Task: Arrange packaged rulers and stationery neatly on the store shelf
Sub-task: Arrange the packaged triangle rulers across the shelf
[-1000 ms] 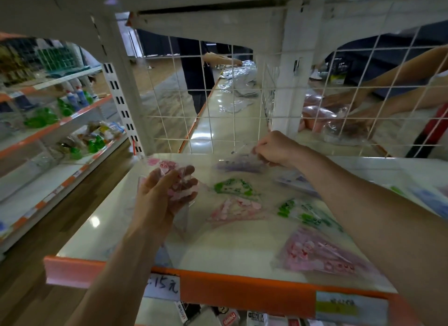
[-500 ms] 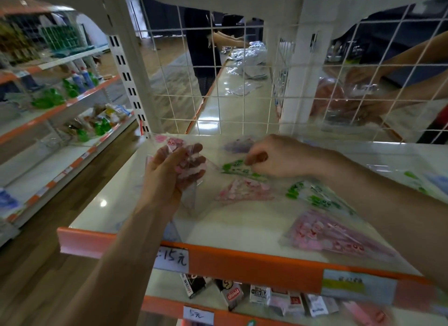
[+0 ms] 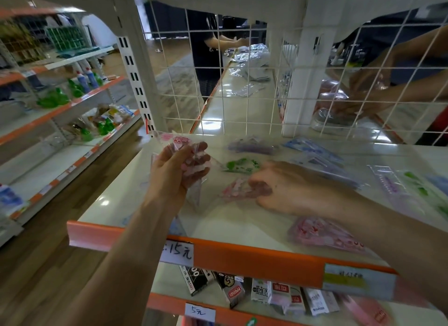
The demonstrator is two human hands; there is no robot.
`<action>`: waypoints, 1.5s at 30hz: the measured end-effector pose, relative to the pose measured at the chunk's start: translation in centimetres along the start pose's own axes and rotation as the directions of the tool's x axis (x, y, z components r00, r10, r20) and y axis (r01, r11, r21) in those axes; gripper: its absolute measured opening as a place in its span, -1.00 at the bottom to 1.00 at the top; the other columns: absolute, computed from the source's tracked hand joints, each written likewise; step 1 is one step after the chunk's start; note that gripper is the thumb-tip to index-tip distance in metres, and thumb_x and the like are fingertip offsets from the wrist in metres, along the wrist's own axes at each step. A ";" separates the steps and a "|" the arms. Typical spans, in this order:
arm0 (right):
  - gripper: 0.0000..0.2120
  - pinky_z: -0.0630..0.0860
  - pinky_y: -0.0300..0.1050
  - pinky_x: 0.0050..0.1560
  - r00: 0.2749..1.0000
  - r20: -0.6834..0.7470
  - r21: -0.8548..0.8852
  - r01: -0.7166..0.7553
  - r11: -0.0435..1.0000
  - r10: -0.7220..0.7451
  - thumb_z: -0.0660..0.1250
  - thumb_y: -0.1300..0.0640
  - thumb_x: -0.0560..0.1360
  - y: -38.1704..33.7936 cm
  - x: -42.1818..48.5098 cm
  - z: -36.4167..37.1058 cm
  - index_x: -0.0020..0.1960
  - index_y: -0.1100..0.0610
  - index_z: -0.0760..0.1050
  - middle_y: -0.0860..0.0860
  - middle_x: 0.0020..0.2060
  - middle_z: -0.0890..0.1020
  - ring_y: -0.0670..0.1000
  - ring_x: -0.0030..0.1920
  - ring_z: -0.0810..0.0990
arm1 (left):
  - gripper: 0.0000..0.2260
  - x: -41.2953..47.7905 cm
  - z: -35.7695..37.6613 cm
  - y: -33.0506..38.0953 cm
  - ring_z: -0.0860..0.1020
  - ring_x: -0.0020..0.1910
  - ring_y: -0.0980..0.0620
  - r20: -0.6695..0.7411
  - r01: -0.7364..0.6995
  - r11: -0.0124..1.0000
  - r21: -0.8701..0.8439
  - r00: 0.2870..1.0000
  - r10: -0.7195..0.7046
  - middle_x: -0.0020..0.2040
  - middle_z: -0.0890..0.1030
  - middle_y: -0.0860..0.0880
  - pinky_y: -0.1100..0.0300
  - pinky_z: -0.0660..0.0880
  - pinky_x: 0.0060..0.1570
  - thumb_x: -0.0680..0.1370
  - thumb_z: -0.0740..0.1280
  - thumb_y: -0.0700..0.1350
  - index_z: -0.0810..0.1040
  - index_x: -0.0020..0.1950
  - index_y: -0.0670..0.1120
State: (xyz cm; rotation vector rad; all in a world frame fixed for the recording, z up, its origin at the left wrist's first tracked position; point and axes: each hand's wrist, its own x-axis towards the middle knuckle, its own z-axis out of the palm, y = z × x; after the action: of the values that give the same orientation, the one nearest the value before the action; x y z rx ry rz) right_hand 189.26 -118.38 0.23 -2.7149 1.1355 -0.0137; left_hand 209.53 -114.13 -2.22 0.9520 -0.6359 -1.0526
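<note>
Left hand (image 3: 173,177) has pink packets (image 3: 194,159) in its grip; right hand (image 3: 288,188), blurred, seems to pinch a loose packet (image 3: 236,188). Slick plastic could slip onto the shelf (image 3: 116,199).

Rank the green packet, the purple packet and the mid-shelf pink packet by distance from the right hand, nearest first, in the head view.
1. pink packet: mid-shelf, at the fingertips of the right hand.
2. green packet: just behind the pink one, farther into the shelf.
3. purple packet: farthest back of the three.
</note>
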 end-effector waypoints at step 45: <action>-0.92 0.53 -0.29 -0.32 0.993 -0.109 0.712 0.048 0.701 0.043 0.34 0.13 0.52 -2.6 5.6 -1.3 -0.11 0.10 0.59 -0.02 -0.30 0.66 -0.17 -0.35 0.61 | -0.85 0.3 -0.3 0.4 0.64 -0.13 -0.01 0.062 0.098 0.989 -0.109 0.994 -0.091 0.01 0.65 -0.13 0.16 0.58 -0.26 0.58 0.25 -0.20 0.53 0.11 -0.19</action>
State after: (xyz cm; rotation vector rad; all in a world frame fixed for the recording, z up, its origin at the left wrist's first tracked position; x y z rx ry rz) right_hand 194.99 -120.79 1.64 -2.0183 0.8908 -0.5171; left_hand 210.03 -114.22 -2.03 0.8636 -0.5760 -1.1909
